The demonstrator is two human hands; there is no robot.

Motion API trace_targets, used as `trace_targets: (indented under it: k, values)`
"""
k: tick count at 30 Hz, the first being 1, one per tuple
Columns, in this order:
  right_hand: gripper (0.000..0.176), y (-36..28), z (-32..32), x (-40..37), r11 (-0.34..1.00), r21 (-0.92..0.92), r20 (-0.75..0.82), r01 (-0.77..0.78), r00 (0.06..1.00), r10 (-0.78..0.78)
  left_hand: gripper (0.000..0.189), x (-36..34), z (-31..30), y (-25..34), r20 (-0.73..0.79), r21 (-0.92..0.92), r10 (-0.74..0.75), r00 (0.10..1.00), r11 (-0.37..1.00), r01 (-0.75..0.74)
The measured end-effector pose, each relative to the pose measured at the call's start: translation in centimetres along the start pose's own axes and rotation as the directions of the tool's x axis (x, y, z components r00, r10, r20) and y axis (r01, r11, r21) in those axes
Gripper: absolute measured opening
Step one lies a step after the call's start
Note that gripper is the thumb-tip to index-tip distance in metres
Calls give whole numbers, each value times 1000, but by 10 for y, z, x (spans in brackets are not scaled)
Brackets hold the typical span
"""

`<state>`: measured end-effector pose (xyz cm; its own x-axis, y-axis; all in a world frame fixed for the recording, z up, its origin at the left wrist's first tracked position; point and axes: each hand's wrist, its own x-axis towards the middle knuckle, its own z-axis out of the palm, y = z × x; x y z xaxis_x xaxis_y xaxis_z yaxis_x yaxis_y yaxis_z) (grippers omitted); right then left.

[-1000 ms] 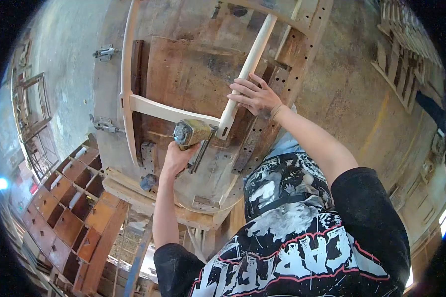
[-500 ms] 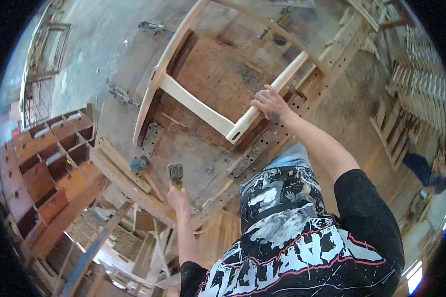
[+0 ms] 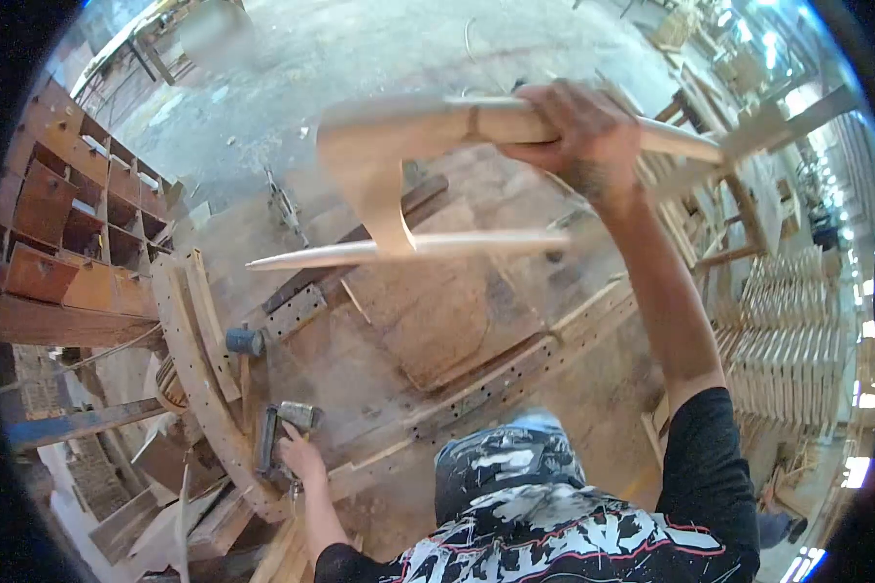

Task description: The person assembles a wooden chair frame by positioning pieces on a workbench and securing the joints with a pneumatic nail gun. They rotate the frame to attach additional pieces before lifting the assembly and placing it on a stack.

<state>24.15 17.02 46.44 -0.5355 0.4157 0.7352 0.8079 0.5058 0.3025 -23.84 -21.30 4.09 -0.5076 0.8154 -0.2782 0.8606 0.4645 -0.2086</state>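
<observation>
My right hand (image 3: 578,136) is closed round a rail of the pale wooden frame (image 3: 379,146), which is lifted and tilted above the work table (image 3: 437,301). A thin curved leg of the frame reaches leftward over the table. At the lower left, my left hand (image 3: 301,455) is on a nail gun (image 3: 284,435) resting near the table's curved edge; its grip is partly hidden. A mallet with a dark blue head (image 3: 244,341) lies just above the tool.
A brown pigeonhole cabinet (image 3: 44,209) stands at the left. Stacked slatted wooden parts (image 3: 783,360) are at the right. Perforated metal strips (image 3: 476,398) line the table edge. A metal clamp (image 3: 285,206) lies beyond the table.
My right hand has raised the wooden frame off the table and tipped it. My left hand has moved down and left with the nail gun. The view has turned.
</observation>
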Motion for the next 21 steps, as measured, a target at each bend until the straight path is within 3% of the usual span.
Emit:
trace_targets:
  k: [3, 6, 8, 10, 12, 13, 15, 17, 19, 21]
  values:
    - [53, 0, -65, 35, 996, -67, -12, -58, 998, 57, 71, 4, -33, 18, -36, -16, -58, 998, 998, 58]
    - [50, 10, -110, 33, 982, -148, 0, -113, 993, 115, 66, 3, -132, 65, -291, -458, -35, 956, 883, -108]
    - [48, 17, -136, 26, 975, -174, -22, -141, 990, 140, 53, 14, -183, 102, -560, -459, 96, 823, 791, -405]
    - [48, 25, -162, 12, 971, -155, -57, -184, 983, 177, 49, 12, -241, 148, -755, -387, 209, 622, 623, -680]
    - [51, 37, -196, -2, 954, -179, -29, -239, 971, 237, 49, 5, -287, 205, -821, -451, 227, 524, 307, -838]
    - [51, 42, -214, -8, 948, -188, -12, -257, 966, 259, 49, 0, -309, 233, -848, -458, 231, 477, 133, -879]
    - [48, 47, -253, -24, 917, -238, 56, -320, 938, 342, 52, -15, -363, 288, -837, -488, 324, 441, -78, -869]
    - [48, 40, -276, -42, 900, -262, 3, -350, 932, 363, 52, -20, -397, 325, -756, -584, 540, 368, -306, -752]
    - [50, 72, -316, -75, 871, -356, -59, -339, 938, 341, 51, -43, -413, 378, -676, -596, 664, 318, -240, -766]
    - [49, 93, -360, -108, 798, -410, -129, -442, 894, 429, 46, -70, -424, 419, -600, -574, 749, 281, -159, -803]
